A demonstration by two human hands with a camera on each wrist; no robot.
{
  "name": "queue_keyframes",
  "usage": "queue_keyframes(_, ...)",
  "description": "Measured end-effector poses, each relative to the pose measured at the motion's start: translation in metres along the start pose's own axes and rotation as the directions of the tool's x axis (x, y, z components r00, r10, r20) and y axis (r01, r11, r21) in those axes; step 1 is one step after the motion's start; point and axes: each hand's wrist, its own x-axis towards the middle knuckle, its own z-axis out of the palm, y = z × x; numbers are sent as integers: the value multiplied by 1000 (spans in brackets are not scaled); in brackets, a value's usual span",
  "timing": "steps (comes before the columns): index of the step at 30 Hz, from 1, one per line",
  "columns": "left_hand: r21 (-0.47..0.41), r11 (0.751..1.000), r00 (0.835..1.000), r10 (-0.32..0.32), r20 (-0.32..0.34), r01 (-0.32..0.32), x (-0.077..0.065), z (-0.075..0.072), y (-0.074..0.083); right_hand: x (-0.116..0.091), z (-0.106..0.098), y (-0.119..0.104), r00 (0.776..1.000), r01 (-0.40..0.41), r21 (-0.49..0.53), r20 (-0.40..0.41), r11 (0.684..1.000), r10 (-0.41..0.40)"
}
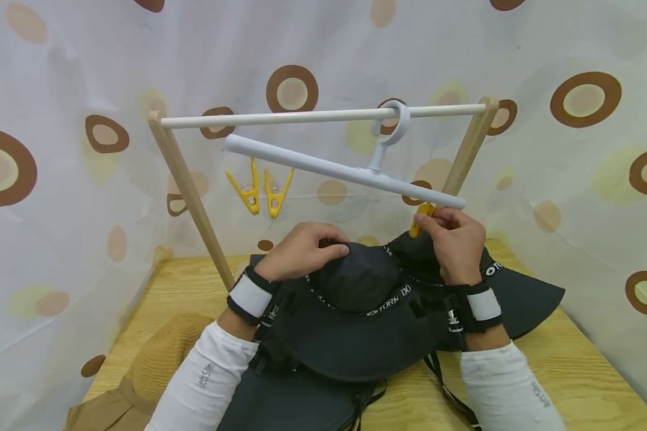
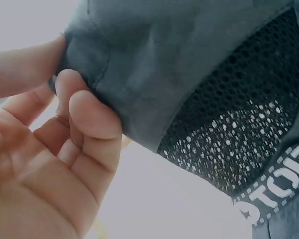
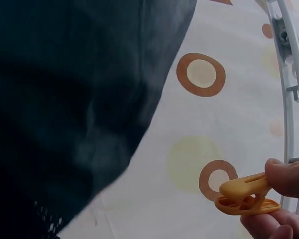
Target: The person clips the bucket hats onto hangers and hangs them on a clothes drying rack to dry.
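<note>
In the head view my left hand [image 1: 305, 251] pinches the crown of a black wide-brimmed sun hat [image 1: 356, 275] between thumb and fingers. The left wrist view shows that pinch on the cloth [image 2: 134, 59] beside a mesh panel [image 2: 229, 129]. Higher on the right, my right hand [image 1: 460, 245] pinches a yellow clothespin [image 1: 422, 220] near the low end of a white hanger [image 1: 345, 172]. In the right wrist view the clothespin [image 3: 246, 194] lies between thumb and fingers, apart from the dark cloth. The hanger tilts down to the right from a white rod [image 1: 302, 117].
Two yellow clothespins [image 1: 274, 191] dangle at the hanger's left end. Wooden posts [image 1: 191, 197] carry the rod. Another black hat [image 1: 523, 299] lies at the right, and dark cloth [image 1: 296, 401] lies in front. A tan knitted hat [image 1: 167, 353] sits at the left on the wooden table [image 1: 577, 383].
</note>
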Motion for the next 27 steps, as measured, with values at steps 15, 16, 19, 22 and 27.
queue_keyframes(15,23,1000,998,4,65,-6,64,44,-7,1,-5,-5,997,80,35,-25,996,-79)
queue_keyframes(16,7,1000,998,4,65,-4,67,48,-8,0,-5,-5,996,86,36,-23,996,-85)
queue_keyframes(19,-28,1000,999,-6,54,7,73,58,-12,-1,-5,-6,996,91,35,-18,995,-90)
queue_keyframes(22,-46,999,999,1,35,1,78,65,-13,-2,-5,-6,995,96,37,-22,995,-96)
queue_keyframes(27,-52,998,1000,27,9,-27,86,73,-10,-3,-5,-7,992,124,45,-40,991,-122)
